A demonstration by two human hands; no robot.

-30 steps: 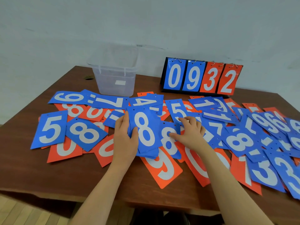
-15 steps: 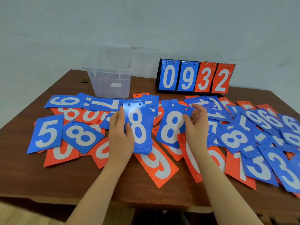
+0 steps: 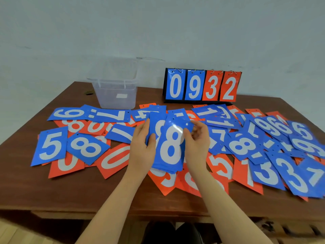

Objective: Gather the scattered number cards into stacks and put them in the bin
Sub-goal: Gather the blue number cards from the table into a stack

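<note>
Your left hand (image 3: 140,152) grips a stack of blue cards (image 3: 169,150), thumb across the front. Your right hand (image 3: 197,145) pinches the top "8" card at its upper corner, settling it on the stack. That card sits askew; squeeze before squaring it and the glossy cards could fan out and slide off the bottom. Most cards lie loose across the counter (image 3: 52,194), some on the right close to its edge, so a sweeping forearm could push them off. The bin (image 3: 115,95) stands far left, with nothing above the cards in the way.
</note>
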